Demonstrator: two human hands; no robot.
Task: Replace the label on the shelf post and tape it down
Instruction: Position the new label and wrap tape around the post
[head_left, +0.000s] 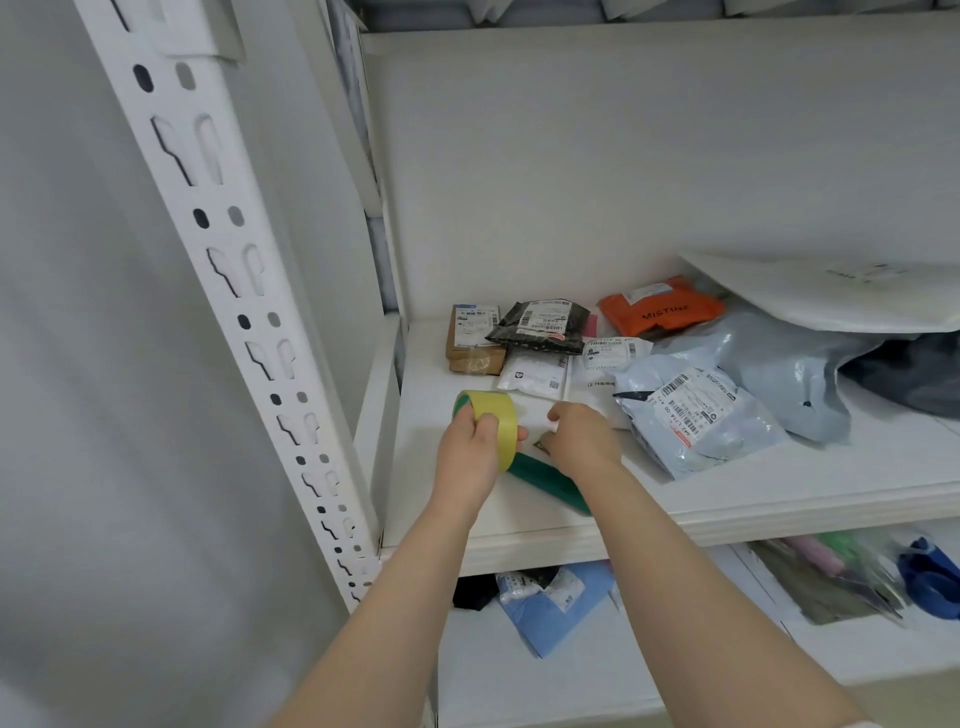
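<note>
Two hands work at the front left corner of a white shelf (519, 522). Left hand (467, 452) grips a yellow tape roll (496, 405) with a green inner face; its fingers (485, 425) are curled over the outer band and the thumb sits on the near side, clamped on the roll. The roll stands on edge, near the shelf's left edge. Right hand (582, 439) is just beside the roll, knuckles up and fingers curled downward; I cannot tell whether they pinch anything. A flat green strip (550, 483) runs from the foot of the roll toward the front edge, passing under the right wrist.

Shelf post (249, 291), white with keyhole slots, stands left of the shelf, at its front left corner. A white paper piece (202, 31) sits on the post near its top; its print cannot be read.

Toward the back edge lie a brown box (475, 338), a black bag (540, 325) and an orange packet (660, 309). A pale blue mailer (696, 415) lies right of the hands, and a large white envelope (831, 299) rests on the goods at the right edge.

A blue bag (556, 603) lies on the lower shelf (519, 675)
</note>
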